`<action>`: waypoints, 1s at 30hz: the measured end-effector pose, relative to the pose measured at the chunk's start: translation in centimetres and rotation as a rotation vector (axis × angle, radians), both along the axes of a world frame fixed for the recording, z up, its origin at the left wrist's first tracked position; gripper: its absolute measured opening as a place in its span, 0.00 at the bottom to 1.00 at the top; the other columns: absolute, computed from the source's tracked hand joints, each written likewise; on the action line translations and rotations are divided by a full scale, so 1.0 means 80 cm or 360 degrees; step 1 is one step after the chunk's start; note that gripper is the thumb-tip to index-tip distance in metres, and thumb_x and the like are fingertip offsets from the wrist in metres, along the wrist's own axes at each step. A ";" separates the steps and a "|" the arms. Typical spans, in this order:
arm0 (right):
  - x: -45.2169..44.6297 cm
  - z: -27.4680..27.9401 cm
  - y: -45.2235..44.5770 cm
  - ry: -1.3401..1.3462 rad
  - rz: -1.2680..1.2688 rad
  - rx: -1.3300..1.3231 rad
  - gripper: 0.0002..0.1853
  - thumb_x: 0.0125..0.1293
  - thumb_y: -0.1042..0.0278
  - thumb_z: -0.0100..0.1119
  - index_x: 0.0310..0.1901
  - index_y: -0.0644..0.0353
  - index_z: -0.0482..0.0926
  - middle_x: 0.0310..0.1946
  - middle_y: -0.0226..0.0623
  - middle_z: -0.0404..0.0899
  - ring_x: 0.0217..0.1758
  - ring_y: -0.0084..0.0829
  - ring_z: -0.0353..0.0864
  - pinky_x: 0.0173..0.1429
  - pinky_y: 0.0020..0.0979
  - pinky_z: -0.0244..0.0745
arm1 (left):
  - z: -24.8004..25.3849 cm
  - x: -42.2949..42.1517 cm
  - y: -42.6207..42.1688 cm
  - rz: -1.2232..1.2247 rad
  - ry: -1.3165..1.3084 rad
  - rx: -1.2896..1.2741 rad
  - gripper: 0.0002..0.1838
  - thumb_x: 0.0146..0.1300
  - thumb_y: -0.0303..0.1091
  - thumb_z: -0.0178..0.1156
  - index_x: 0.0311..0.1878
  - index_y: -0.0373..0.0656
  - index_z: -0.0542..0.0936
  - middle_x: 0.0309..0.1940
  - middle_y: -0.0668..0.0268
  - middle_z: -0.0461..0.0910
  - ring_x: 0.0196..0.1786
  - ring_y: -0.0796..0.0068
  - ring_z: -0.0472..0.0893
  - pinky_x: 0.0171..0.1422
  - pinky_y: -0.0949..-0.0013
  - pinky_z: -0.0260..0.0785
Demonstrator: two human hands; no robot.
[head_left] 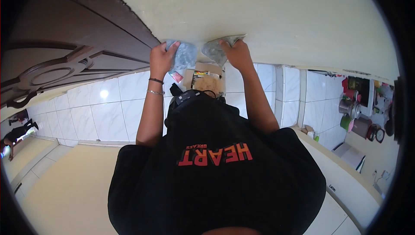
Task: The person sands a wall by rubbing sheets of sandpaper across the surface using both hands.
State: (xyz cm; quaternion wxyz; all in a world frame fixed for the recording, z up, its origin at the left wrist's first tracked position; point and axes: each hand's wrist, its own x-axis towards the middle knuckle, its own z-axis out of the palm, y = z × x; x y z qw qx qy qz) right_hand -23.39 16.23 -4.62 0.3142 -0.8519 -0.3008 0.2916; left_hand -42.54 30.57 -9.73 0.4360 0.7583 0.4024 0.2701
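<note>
My left hand is closed on a bluish, crinkled plastic bag, with the thumb over its upper edge. The bag hangs close to the pale wall, beside the brown door. My right hand grips a greyish, bent sheet; whether it is cloth or plastic I cannot tell. Its upper edge lies near or against the wall. Beneath and between my hands, an open cardboard box stands on the floor with a yellow-labelled item in it. A small red packet shows just below the plastic bag.
The carved brown door rises on my left, and the cream wall is right ahead. White tiles cover the floor. Pots and household goods stand through an opening on the right. Another person is at far left.
</note>
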 end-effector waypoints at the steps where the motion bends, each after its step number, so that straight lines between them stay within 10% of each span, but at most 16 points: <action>1: 0.006 -0.008 -0.002 -0.0002 -0.0013 0.0003 0.24 0.59 0.53 0.56 0.36 0.75 0.77 0.31 0.59 0.79 0.39 0.54 0.79 0.45 0.45 0.74 | -0.020 0.002 0.000 0.0047 -0.0071 0.0036 0.22 0.58 0.46 0.63 0.23 0.33 0.76 0.10 0.59 0.65 0.17 0.75 0.58 0.23 0.69 0.58; 9: 0.044 -0.111 -0.030 -0.0333 -0.0083 -0.0045 0.26 0.56 0.50 0.60 0.32 0.75 0.77 0.28 0.60 0.78 0.37 0.55 0.79 0.41 0.43 0.73 | 0.022 0.073 -0.049 -0.0092 -0.0005 -0.0112 0.21 0.58 0.45 0.63 0.26 0.32 0.78 0.10 0.59 0.65 0.17 0.78 0.61 0.23 0.70 0.58; 15: 0.087 0.009 -0.073 -0.0089 -0.0127 0.0154 0.26 0.57 0.50 0.59 0.27 0.74 0.77 0.25 0.60 0.77 0.35 0.54 0.80 0.39 0.44 0.73 | -0.006 0.083 -0.059 -0.0076 0.0240 -0.0101 0.23 0.57 0.45 0.63 0.20 0.32 0.74 0.09 0.60 0.63 0.17 0.78 0.59 0.22 0.69 0.57; 22: 0.146 -0.162 -0.109 -0.0399 -0.0024 -0.0122 0.25 0.57 0.51 0.58 0.30 0.73 0.78 0.28 0.59 0.78 0.36 0.54 0.80 0.41 0.44 0.73 | 0.022 0.132 -0.100 -0.0087 -0.0011 -0.0158 0.24 0.57 0.46 0.63 0.20 0.32 0.75 0.10 0.59 0.65 0.16 0.75 0.59 0.22 0.68 0.57; 30: 0.179 -0.077 -0.125 -0.0075 -0.0038 -0.0020 0.24 0.56 0.51 0.59 0.33 0.72 0.79 0.31 0.60 0.79 0.40 0.56 0.79 0.46 0.43 0.73 | -0.005 0.112 -0.097 0.0132 0.0085 -0.0106 0.21 0.58 0.45 0.63 0.24 0.33 0.77 0.10 0.64 0.66 0.18 0.82 0.60 0.22 0.72 0.58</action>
